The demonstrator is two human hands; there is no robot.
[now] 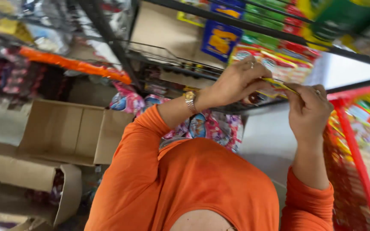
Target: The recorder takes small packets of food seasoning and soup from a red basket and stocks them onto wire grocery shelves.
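Yellow snack packet [279, 84] looks thin, light and floppy, best pinched at its edges. Left hand [236, 81] and right hand [307, 109] each clamp one end, beside the wire shelf [168, 57].

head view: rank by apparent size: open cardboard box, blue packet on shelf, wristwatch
1. open cardboard box
2. blue packet
3. wristwatch
Box and packet lie at different depths, so this is apparent size only.

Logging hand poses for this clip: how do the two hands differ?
The left hand has a watch at its wrist; the right hand has a bare wrist. The left reaches across from the side; the right comes up from below. Both wear a ring and pinch the same yellow packet.
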